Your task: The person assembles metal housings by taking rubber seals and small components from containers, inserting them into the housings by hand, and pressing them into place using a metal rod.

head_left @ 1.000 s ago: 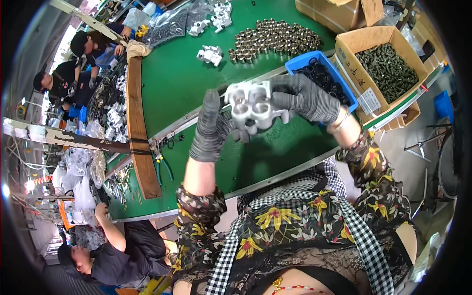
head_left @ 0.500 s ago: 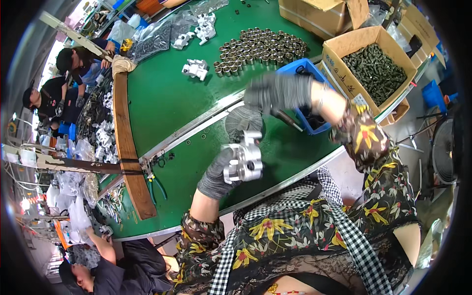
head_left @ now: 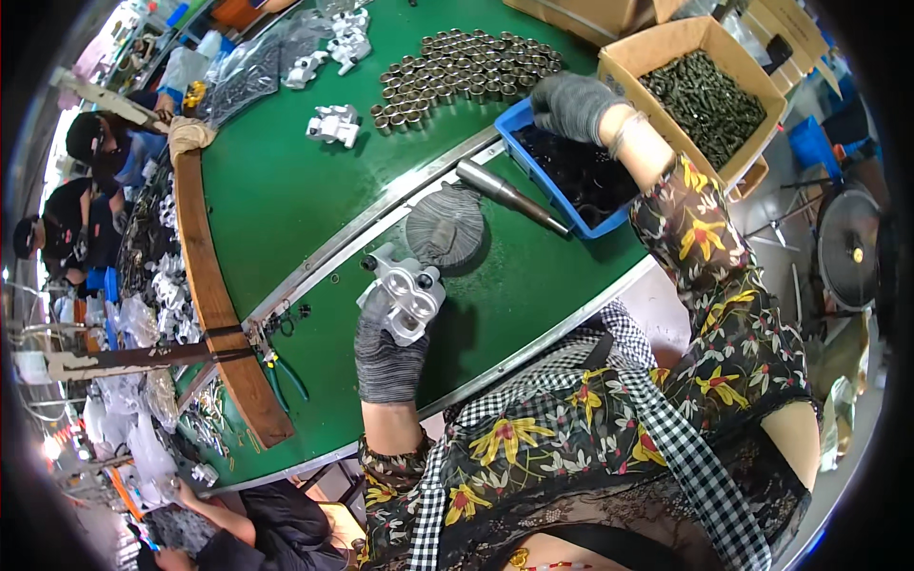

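Near the front of the green table, my left hand (head_left: 388,357) in a grey-black glove grips a silver caliper-like metal casting (head_left: 407,297), its two round bores turned upward. Behind the casting lies a round, dark fabric-wrapped pad (head_left: 446,226). A steel rod with a thick end and a thinner shank (head_left: 509,195) rests between the pad and a blue bin (head_left: 583,221). My right hand (head_left: 579,109), also gloved, is at the bin's far side, fingers curled down over the small black parts (head_left: 595,176) inside. Its fingertips are hidden, so whatever they pinch does not show.
Many metal sleeves (head_left: 457,71) stand grouped at the back. Silver castings (head_left: 333,126) lie to their left. A cardboard box of dark bolt-like parts (head_left: 705,105) stands right. Pliers (head_left: 286,379) lie beside a wooden beam (head_left: 209,285); co-workers (head_left: 90,138) sit beyond it.
My right hand has moved from above the pad to the blue bin, uncovering the rod. My left hand has turned the casting so its bores face up. The whole view has shifted.
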A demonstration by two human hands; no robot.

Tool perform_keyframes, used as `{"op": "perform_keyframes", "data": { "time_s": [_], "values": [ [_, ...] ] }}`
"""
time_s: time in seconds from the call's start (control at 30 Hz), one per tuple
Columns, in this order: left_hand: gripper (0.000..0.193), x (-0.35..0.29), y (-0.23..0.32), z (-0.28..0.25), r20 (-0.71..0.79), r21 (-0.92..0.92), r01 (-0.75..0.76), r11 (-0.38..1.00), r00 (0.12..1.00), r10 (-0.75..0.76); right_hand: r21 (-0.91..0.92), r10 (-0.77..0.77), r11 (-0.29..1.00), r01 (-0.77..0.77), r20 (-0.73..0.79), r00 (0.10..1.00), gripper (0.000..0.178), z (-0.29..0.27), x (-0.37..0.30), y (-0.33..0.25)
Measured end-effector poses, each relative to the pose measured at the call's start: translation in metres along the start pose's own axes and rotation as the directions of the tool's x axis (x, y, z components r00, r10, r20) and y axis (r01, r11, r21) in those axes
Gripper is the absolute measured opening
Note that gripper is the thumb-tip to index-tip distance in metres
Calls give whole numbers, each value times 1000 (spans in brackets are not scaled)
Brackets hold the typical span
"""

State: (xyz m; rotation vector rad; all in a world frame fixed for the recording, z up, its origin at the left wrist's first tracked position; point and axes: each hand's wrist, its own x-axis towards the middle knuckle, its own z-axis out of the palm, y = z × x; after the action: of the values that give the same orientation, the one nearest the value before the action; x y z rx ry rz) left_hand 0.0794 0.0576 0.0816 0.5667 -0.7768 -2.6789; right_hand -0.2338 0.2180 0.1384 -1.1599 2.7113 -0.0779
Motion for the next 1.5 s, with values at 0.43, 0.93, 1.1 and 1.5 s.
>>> {"op": "perform_keyframes", "data": {
  "time_s": [0.43, 0.93, 1.1, 1.5],
  "values": [
    [62, 1, -10, 24, 23, -39, 47, 998, 999, -46, -69, -206, 978, 197, -156, 966, 18, 57, 6, 19],
    [46, 26, -4, 27, 54, 51, -94, 994, 994, 91, 891, -107, 330, 313, -294, 950, 17, 2, -70, -66],
    [39, 32, -12, 43, 69, -22, -77, 997, 995, 78, 806, -189, 314, 502, -465, 865, 17, 33, -72, -120],
    [29, 53, -4, 12, 97, 485, -186, 855, 983, 158, 443, -218, 617, 650, -697, 683, 19, 43, -84, -141]
  ]
}}
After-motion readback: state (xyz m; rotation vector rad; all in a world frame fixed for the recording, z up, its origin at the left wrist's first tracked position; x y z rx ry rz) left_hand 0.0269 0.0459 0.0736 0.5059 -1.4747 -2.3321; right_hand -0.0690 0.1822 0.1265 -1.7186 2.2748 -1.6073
